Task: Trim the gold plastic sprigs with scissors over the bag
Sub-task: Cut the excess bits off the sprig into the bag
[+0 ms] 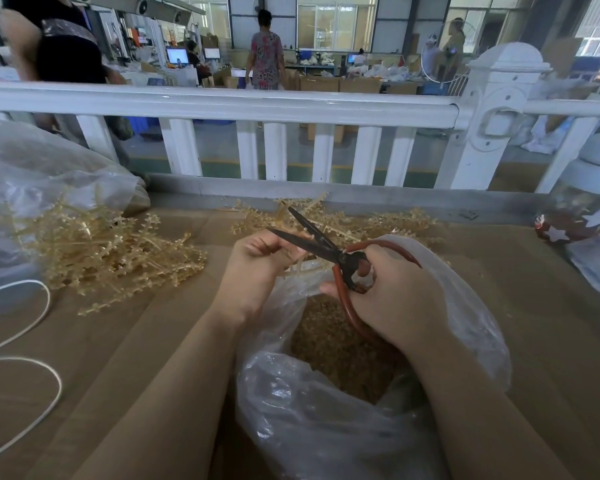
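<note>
A: Gold plastic sprig (297,263), pale and spiky: where is it?
B: Frame centre, pinched in the curled fingers of the left hand (253,268), over the mouth of the clear plastic bag (312,427) of gold trimmings.
A: And the red-handled, dark-bladed scissors (329,252)?
B: Gripped by the right hand (392,299) through the handle loops, blades parted beside the sprig.
A: Surroundings?
B: Loose gold sprig heaps at centre left (108,251) and upper centre (343,220) on brown cardboard (534,306); a white railing (222,102) behind.
</note>
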